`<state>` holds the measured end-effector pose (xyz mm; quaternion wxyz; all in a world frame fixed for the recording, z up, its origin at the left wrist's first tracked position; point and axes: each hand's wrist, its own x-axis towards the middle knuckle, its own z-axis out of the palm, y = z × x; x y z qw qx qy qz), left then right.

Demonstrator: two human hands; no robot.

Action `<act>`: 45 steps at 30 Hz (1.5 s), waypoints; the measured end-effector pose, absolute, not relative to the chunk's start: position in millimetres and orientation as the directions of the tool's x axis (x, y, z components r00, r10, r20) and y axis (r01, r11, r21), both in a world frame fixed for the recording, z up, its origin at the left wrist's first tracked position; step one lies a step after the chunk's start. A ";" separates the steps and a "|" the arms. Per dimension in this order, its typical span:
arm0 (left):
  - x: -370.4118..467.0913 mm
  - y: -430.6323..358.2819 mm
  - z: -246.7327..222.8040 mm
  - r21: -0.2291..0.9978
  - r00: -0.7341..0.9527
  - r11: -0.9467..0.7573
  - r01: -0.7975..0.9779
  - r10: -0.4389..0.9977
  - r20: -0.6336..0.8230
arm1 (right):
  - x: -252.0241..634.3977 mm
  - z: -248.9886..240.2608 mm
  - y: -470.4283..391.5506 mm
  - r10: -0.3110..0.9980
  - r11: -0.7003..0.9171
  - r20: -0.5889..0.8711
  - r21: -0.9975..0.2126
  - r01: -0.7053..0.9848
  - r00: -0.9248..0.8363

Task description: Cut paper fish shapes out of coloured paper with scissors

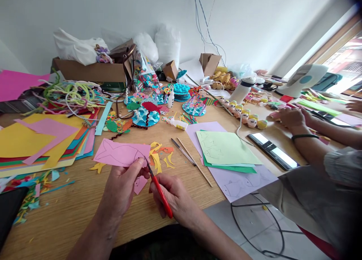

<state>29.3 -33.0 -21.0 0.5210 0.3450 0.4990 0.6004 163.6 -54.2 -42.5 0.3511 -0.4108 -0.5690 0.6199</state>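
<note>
1. Seen in the head view: pink paper [113, 153] with a drawn fish outline; probably very light, thin and bendy, prone to creasing or tearing under a hard squeeze.
2. Best taken with a light pinch near the edge, fingertips clear of the blades.
3. Pinching the paper by its lower edge, toward 4 o'clock: left hand [122, 184], with the paper at 12 o'clock from it.
4. Closed around the handles of red scissors [162, 197]: right hand [174, 196], with blades pointing to 11 o'clock against the paper's right end; paper at 10 o'clock from this hand.
5. Likely rigid, these scissors; best gripped by the loops.
6. At 3 o'clock from the left hand: small pink piece [140, 184]; impossible to tell whether held or loose.
</note>
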 end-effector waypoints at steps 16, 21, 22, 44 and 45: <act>27.4 -35.4 -19.3 0.963 -0.165 0.083 -0.258 0.978 -0.128 | 168.2 -43.1 -54.0 0.885 -0.182 -0.152 -0.983 -0.028 -0.440; 26.1 -34.6 -17.8 0.963 -0.131 0.105 -0.250 0.981 -0.141 | 171.1 -45.6 -54.2 0.877 -0.159 -0.144 -0.987 0.006 -0.459; 25.9 -34.2 -17.7 0.962 -0.124 0.108 -0.249 0.982 -0.142 | 171.7 -46.3 -54.3 0.877 -0.150 -0.139 -0.989 0.013 -0.459; 20.4 -37.1 -13.1 0.971 -0.139 0.159 -0.179 0.973 -0.185 | 173.6 -43.0 -57.6 0.867 -0.179 -0.188 -0.982 0.064 -0.462; 19.9 -37.4 -13.2 0.971 -0.135 0.167 -0.172 0.972 -0.192 | 173.7 -43.2 -57.7 0.867 -0.178 -0.186 -0.982 0.062 -0.463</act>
